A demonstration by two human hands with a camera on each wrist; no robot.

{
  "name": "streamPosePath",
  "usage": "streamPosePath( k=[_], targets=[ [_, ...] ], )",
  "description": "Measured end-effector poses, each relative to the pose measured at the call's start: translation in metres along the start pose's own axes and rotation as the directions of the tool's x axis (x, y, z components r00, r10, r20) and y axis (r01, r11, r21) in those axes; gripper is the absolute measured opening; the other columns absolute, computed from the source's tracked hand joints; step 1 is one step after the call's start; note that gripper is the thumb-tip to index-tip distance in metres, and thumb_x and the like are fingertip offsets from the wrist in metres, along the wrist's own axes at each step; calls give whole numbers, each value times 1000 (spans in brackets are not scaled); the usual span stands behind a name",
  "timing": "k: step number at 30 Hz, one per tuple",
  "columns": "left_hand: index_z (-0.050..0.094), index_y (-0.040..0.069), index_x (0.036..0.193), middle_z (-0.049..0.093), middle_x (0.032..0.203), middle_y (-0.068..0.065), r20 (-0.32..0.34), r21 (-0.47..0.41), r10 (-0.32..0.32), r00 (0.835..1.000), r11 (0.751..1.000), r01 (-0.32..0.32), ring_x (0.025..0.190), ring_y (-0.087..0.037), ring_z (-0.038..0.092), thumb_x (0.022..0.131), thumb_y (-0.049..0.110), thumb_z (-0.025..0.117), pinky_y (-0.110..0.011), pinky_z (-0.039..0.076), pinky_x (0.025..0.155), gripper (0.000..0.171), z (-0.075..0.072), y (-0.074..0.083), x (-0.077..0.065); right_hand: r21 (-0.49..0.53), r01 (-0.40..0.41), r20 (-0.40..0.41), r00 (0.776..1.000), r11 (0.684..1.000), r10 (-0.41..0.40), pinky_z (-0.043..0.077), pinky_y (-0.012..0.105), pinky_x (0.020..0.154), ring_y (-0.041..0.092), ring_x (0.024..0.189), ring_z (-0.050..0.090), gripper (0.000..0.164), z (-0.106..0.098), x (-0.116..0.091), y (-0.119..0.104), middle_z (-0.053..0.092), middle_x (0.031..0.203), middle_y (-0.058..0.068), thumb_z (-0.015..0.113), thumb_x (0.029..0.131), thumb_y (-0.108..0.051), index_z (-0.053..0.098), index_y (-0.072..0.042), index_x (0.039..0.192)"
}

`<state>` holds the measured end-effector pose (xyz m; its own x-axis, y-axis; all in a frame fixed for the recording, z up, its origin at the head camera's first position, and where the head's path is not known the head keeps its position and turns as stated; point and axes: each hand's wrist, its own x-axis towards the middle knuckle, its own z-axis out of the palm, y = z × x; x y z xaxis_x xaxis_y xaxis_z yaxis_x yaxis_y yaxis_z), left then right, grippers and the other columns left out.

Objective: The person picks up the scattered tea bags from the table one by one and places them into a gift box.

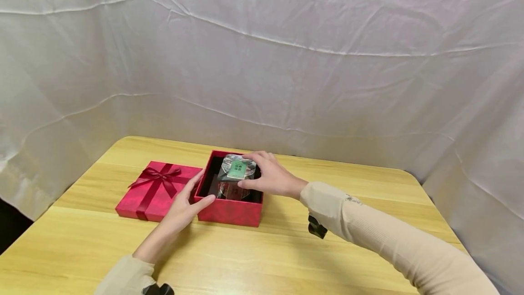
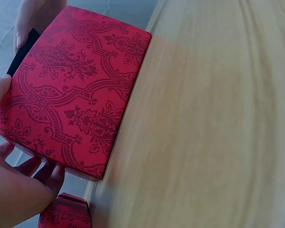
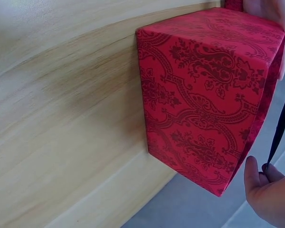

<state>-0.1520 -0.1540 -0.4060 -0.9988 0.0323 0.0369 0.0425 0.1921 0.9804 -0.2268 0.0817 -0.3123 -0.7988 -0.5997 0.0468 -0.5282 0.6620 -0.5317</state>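
Observation:
An open red gift box (image 1: pixel 229 213) with a dark inside stands on the table, its patterned wall (image 2: pixel 76 90) large in the left wrist view. My left hand (image 1: pixel 184 204) holds its front left corner, thumb by the front rim and fingers along the left side. My right hand (image 1: pixel 272 176) pinches a dark, flat-sided package (image 1: pixel 237 168) with a green label, tilted over the box opening. Below it, a similar package with a reddish label (image 1: pixel 233 191) sits inside, partly covered. In the right wrist view only the held package's dark edge (image 3: pixel 280 126) shows.
A red lid (image 1: pixel 157 190) with a dark red ribbon bow lies flat just left of the box. Light wooden tabletop (image 1: pixel 327 258) extends in front and to the right. Pale cloth (image 1: pixel 262 81) hangs behind the table's back edge.

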Motion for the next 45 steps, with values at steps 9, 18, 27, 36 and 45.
streamPosePath(
  k=[9,18,27,36,45],
  targets=[
    [25,17,154,36,149,-17,2,-13,1,1000,1000,-1,129,-34,39,91,21,67,-50,31,104,76,0,1,0,-7,12,12,1000,1000,-11,35,48,103,27,131,34,71,2,2,4,42,143,11,75,82,-37,48,-10,141],
    [25,17,154,36,149,-17,-1,-5,8,1000,1000,-8,129,-34,39,91,21,67,-50,32,103,76,0,1,0,7,20,20,1000,1000,-20,33,50,105,28,134,31,71,2,0,7,38,146,12,75,84,-37,46,-9,143],
    [25,18,154,35,150,-16,4,-4,11,1000,1000,-11,131,-34,38,91,21,67,-50,31,104,76,1,2,-1,10,39,23,999,999,-39,29,50,107,31,136,29,60,0,-3,11,36,148,14,68,91,-29,46,-6,142],
    [25,18,154,35,150,-17,11,-10,12,1000,1000,-12,131,-35,38,91,21,67,-51,31,104,76,2,0,1,47,35,-45,998,998,-33,33,49,106,31,135,33,53,-10,-13,22,38,147,15,64,93,-22,47,-3,140],
    [25,18,154,34,150,-17,13,-17,-2,1000,1000,2,131,-36,38,92,22,67,-50,33,103,75,2,-1,1,-33,16,-62,998,999,-18,32,53,105,36,134,34,54,-9,-45,56,39,145,19,64,92,-22,47,-1,139]
  ],
)
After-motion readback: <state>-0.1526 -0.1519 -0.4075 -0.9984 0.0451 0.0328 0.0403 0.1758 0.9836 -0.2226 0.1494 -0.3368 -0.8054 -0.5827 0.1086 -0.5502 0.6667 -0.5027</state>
